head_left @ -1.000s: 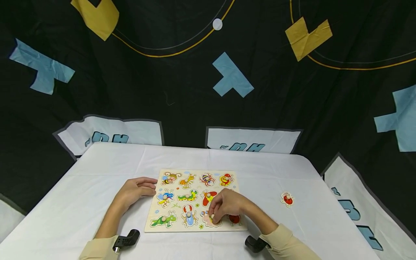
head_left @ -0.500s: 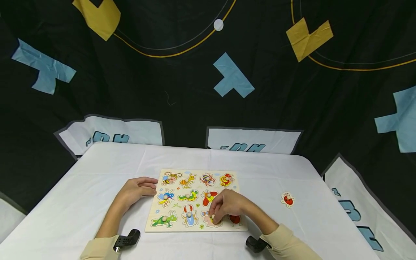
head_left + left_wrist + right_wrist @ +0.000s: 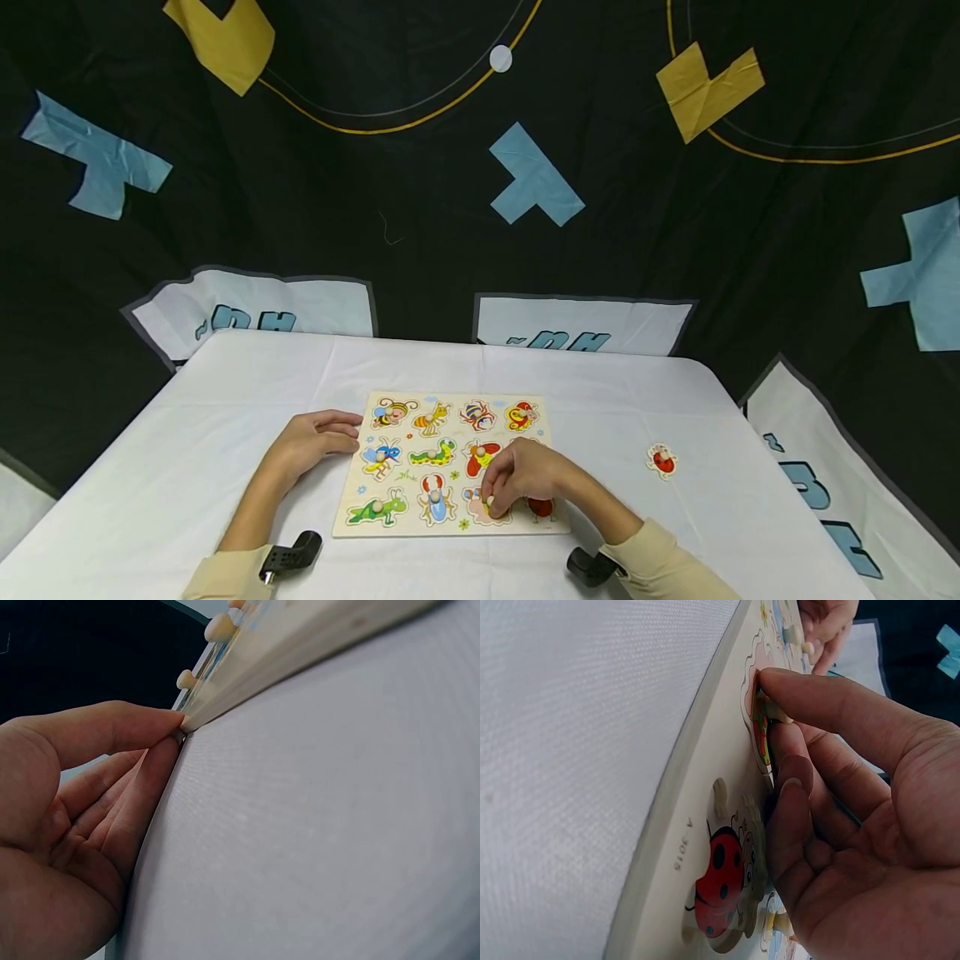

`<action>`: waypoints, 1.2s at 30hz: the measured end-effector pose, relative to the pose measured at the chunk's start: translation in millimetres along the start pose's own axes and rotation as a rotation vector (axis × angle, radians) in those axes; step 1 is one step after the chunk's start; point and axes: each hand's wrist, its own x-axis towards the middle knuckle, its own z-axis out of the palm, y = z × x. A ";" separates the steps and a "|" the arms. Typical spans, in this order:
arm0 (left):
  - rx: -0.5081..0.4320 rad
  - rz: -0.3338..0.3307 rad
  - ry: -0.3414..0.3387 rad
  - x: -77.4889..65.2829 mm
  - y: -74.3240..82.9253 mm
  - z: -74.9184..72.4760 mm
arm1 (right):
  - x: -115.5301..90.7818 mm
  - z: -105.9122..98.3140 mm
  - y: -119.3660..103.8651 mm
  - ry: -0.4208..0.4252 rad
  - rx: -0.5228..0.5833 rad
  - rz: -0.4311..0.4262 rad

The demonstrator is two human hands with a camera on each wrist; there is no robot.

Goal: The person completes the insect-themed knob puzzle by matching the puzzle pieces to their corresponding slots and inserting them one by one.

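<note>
A wooden knobbed puzzle board (image 3: pixel 350 528) with several insect pieces lies on the white table. At its left edge, the left hand (image 3: pixel 311 446) pinches the board with thumb and fingertips; in the left wrist view these fingertips (image 3: pixel 169 727) meet at the board's edge. Over the front row, the right hand (image 3: pixel 528 475) pinches the knob of a pink puzzle piece (image 3: pixel 759 664), which sits in or at its recess; fingers hide part of it. Beside that is a recess with a printed ladybug (image 3: pixel 721 874). A loose ladybug piece (image 3: pixel 662 460) lies on the table to the right.
White cloth covers the table (image 3: pixel 600 417). A black curtain (image 3: pixel 420 208) with yellow and blue patches hangs behind it. Black wrist devices sit on the left wrist (image 3: pixel 291 557) and the right wrist (image 3: pixel 591 567).
</note>
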 end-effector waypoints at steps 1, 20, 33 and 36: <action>-0.001 0.000 -0.001 0.0 0.0 -0.1 | -0.3 0.1 -0.2 0.000 0.004 0.001; -0.018 0.002 -0.003 -0.7 -0.7 0.1 | -2.8 -6.2 0.1 -0.072 0.067 -0.019; -0.009 -0.003 0.000 0.7 0.7 0.2 | -12.3 -18.3 -1.8 -0.004 0.075 0.003; -0.021 -0.005 -0.001 0.1 0.2 -0.1 | -14.5 -22.1 -0.2 0.010 0.085 -0.003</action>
